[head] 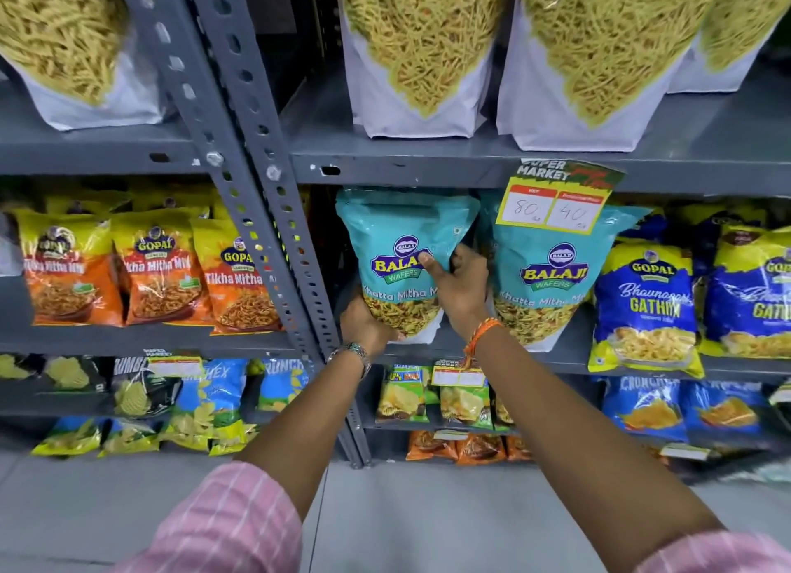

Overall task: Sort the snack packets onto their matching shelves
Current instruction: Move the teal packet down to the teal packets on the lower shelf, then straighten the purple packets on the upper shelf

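Observation:
A teal Balaji Khatta Mitha packet [398, 247] stands upright on the grey middle shelf [569, 356], just right of the rack upright. My left hand [366, 326] grips its bottom left corner. My right hand [456, 283] clasps its right edge, thumb across the logo. A second teal Balaji packet [552, 272] stands right beside it on the same shelf, partly behind a yellow price tag [554, 206].
Blue Gopal Gathiya packets [646, 307] fill the shelf further right. Orange Gopal Tikha Mitha packets [158, 272] sit in the left bay beyond the slotted grey uprights [274, 230]. Large sev bags [419, 54] stand above; chip packets [462, 401] line the lower shelves.

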